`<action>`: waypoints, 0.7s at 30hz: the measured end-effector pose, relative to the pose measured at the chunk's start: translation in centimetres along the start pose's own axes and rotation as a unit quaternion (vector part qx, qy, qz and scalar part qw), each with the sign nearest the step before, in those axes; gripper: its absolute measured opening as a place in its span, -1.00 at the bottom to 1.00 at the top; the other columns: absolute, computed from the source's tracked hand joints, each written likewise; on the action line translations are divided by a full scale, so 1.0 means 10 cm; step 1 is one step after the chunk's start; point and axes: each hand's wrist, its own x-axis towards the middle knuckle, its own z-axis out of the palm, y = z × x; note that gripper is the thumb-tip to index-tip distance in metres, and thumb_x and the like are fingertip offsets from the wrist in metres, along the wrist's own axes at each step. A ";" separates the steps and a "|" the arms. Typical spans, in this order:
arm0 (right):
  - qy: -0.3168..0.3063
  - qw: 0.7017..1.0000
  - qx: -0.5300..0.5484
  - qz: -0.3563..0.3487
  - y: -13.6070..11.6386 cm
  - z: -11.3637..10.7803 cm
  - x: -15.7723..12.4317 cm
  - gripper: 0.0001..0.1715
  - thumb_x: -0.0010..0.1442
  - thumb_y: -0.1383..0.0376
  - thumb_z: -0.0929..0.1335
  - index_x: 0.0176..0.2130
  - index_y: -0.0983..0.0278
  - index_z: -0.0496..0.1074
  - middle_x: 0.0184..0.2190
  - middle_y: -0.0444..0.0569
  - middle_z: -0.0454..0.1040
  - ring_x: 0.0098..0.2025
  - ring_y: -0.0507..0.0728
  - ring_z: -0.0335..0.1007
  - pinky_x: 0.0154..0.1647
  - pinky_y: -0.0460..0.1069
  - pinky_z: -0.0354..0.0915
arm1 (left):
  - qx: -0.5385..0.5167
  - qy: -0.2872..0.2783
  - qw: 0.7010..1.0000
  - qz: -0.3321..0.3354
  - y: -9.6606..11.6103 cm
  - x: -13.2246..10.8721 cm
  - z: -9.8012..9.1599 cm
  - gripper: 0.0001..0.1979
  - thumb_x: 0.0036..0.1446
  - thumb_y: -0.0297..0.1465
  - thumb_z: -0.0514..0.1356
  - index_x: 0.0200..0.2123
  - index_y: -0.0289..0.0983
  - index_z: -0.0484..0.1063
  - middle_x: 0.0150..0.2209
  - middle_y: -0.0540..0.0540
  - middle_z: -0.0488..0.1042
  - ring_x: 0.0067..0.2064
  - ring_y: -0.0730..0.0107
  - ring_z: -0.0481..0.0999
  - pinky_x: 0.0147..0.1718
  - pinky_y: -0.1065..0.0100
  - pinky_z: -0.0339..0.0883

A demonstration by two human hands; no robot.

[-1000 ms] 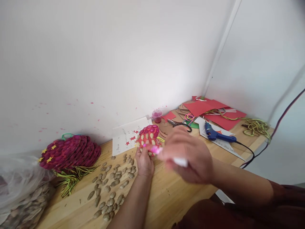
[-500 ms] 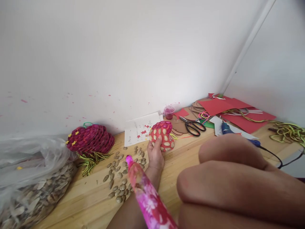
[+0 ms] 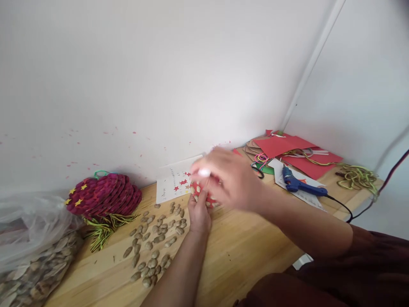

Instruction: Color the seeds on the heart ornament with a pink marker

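My left hand [image 3: 198, 215] rests on the wooden table [image 3: 243, 251] and is closed on a small red ornament [image 3: 195, 189] studded with pale seeds. My right hand [image 3: 228, 179] hovers right over that ornament, smeared by motion and hiding most of it. Its fingers pinch a thin brush whose white end [image 3: 204, 172] sticks out to the left. Loose seeds [image 3: 153, 243] lie scattered on the table just left of my left wrist.
A finished magenta seed ornament [image 3: 104, 196] with yellow stars lies at the left by the wall. A plastic bag of seeds [image 3: 32, 256] sits far left. Behind my hands lies a star-printed paper [image 3: 172, 183]. At the right are a blue glue gun [image 3: 298, 184], red sheets [image 3: 287, 145] and yellow-green cords [image 3: 358, 177].
My right hand, close to the camera with the pink-stained brush half a second ago, has swung back down over the ornament. My left hand keeps holding the ornament in place.
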 end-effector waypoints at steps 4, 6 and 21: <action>0.080 0.962 -0.064 0.254 0.89 -0.01 -0.01 -0.75 0.44 0.15 0.37 -0.22 0.20 0.57 -0.31 -0.07 0.61 -0.27 0.12 0.44 -0.10 0.02 0.29 | -0.366 0.075 0.927 -0.029 -0.02 0.00 0.00 -0.73 0.14 -0.22 0.47 -0.19 -0.26 0.63 -0.32 -0.16 0.69 -0.27 0.23 0.71 -0.29 0.30 0.58; 0.065 0.934 -0.096 0.338 1.22 -0.01 -0.05 -0.75 0.41 0.17 0.37 -0.24 0.22 0.58 -0.34 -0.08 0.61 -0.27 0.13 0.45 -0.12 0.01 0.27 | -0.431 0.077 0.898 -0.053 -0.03 0.00 -0.01 -0.56 -0.12 -0.23 0.60 -0.18 -0.23 0.62 -0.34 -0.10 0.68 -0.45 0.36 0.61 -0.53 0.45 0.41; -0.187 0.852 -0.242 0.425 1.79 0.46 -0.13 -0.68 0.40 0.16 0.38 -0.14 0.26 0.71 -0.02 0.17 0.72 0.07 0.31 0.53 -0.02 0.07 0.26 | -0.414 0.111 0.901 -0.073 -0.03 0.01 -0.03 -0.37 -0.29 -0.16 0.63 -0.13 -0.23 0.55 -0.35 0.02 0.61 -0.53 0.52 0.44 -0.63 0.51 0.04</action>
